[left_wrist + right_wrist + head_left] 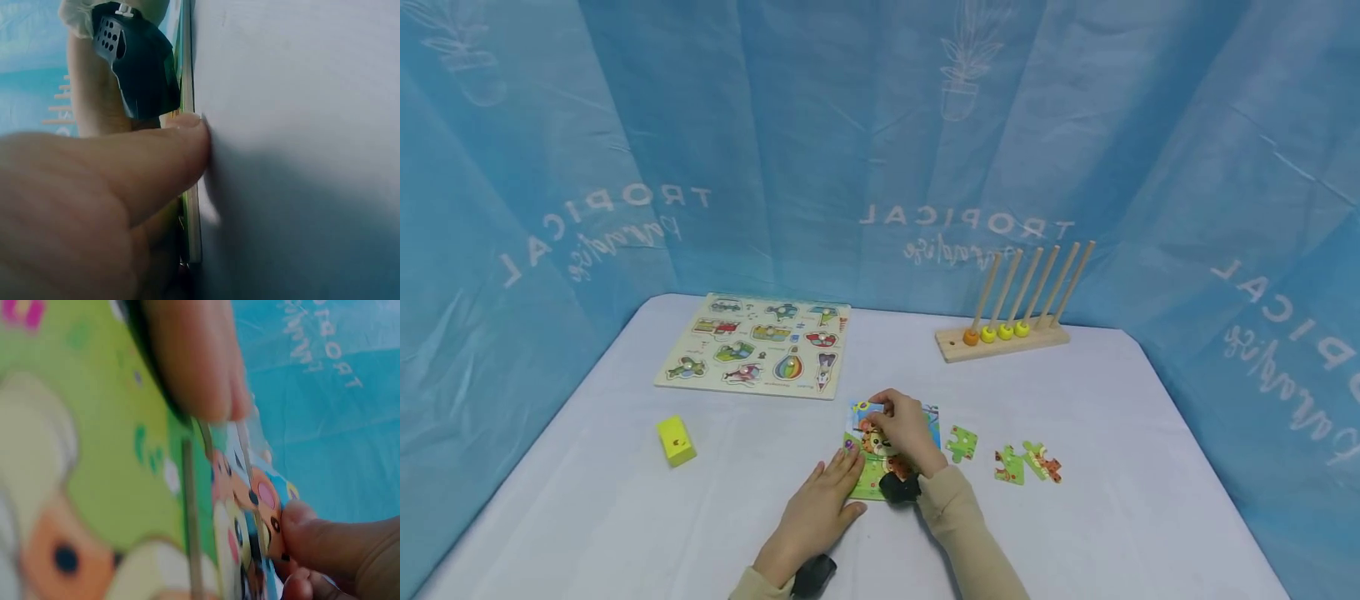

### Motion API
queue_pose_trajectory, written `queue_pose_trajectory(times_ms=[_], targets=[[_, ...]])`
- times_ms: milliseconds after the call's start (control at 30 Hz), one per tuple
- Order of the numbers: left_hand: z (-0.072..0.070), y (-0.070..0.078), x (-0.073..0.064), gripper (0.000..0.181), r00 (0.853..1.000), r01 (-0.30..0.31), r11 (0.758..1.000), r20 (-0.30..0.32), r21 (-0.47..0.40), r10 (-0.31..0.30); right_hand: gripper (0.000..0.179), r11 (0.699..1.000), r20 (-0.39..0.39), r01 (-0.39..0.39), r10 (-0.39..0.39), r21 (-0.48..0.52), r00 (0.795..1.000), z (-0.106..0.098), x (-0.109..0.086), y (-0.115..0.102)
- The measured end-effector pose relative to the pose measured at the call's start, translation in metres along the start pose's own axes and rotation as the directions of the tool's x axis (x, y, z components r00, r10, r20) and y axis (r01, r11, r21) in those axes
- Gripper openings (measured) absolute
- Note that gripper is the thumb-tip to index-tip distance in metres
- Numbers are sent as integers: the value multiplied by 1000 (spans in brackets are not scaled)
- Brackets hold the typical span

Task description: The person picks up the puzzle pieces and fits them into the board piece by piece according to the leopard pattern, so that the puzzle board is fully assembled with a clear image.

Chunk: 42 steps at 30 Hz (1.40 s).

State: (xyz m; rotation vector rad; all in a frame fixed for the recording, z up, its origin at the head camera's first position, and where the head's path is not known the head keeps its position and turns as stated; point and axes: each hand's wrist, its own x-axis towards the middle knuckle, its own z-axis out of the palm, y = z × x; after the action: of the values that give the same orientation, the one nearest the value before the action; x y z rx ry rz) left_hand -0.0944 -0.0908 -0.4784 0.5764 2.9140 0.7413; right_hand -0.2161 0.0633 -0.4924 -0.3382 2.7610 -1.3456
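A jigsaw puzzle (871, 483) with a cartoon animal picture lies on the white table in front of me. My left hand (820, 507) rests on its left edge with the fingers fairly straight; in the left wrist view the thumb (169, 153) touches the board's side. Over the upper left part, my right hand (904, 427) pinches a puzzle piece (867, 414). The right wrist view shows the thumb (303, 522) against that piece, tilted above the board. Part of the picture is hidden under the right hand. Loose puzzle pieces (962, 443) lie to the right.
Two more pieces (1010, 465) lie farther right, close together. A wooden peg stand (1052, 337) with orange and yellow beads stands at the back right. At the back left is a vehicle knob puzzle board (760, 346). A yellow block (677, 442) sits at the left.
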Motion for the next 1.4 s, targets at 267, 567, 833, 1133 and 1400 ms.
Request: queue_pose_trajectory(times_ms=[267, 567, 833, 1133, 1400], targets=[[1, -1, -1, 64, 1000, 4, 1000, -18, 15, -4, 20, 991, -45, 48, -54, -128, 998, 1, 0, -1], [3, -1, 0, 63, 1000, 8, 1000, -17, 14, -8, 25, 992, -74, 103, -108, -69, 991, 0, 1, 5], [6, 1, 0, 63, 1000, 11, 1000, -7, 6, -11, 27, 953, -55, 67, -53, 296, 997, -52, -12, 36], [4, -2, 0, 63, 1000, 25, 1000, -10, 14, -25, 36, 994, -113, -81, 89, 70, 990, -95, -48, 67], [3, 2, 1, 63, 1000, 22, 999, -2, -28, -22, 55, 977, -47, -56, 47, -206, 998, -96, -67, 64]])
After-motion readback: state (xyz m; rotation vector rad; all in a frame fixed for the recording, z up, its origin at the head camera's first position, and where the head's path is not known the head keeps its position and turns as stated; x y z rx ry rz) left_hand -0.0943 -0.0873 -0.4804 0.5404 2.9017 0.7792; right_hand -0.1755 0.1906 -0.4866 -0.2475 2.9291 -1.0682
